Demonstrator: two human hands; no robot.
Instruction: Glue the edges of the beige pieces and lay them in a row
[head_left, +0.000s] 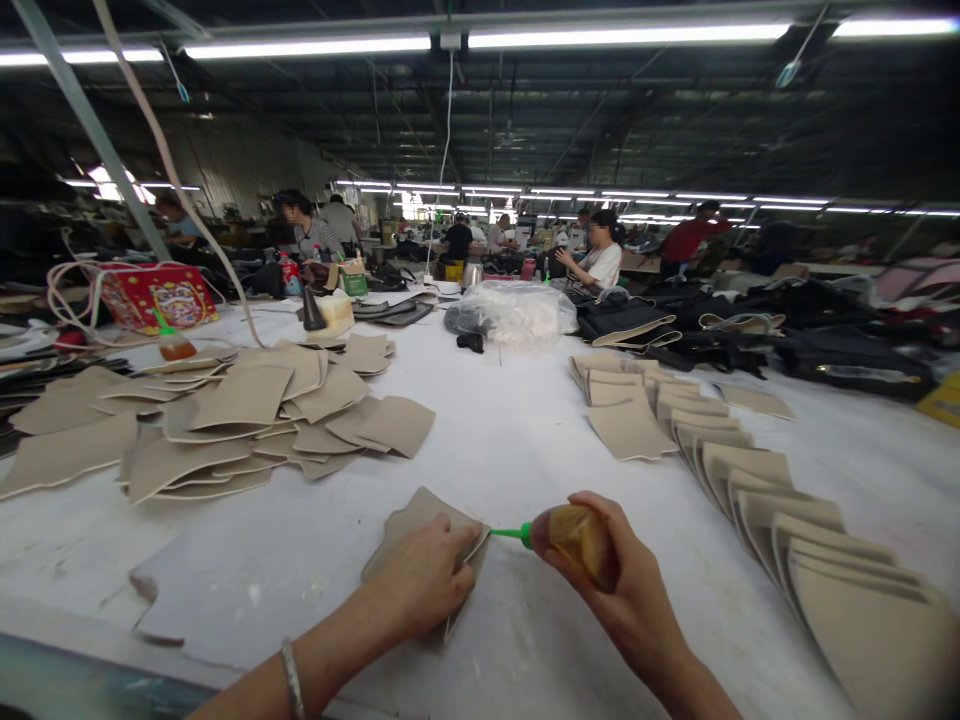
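My left hand presses down on a beige fabric piece on the white table, its fingers bent at the piece's right edge. In my right hand is a squeeze bottle of amber liquid, probably glue, tilted onto its side. The bottle's thin green nozzle points left and its tip meets the edge of the beige piece near my left fingertips. Layers show along that edge, slightly parted. My palm and the underside of the piece are hidden.
A heap of beige pieces lies at left, and an overlapping row of them runs down the right. Farther back are a second glue bottle, a red box, a clear plastic bag and black fabric items. Several people work beyond.
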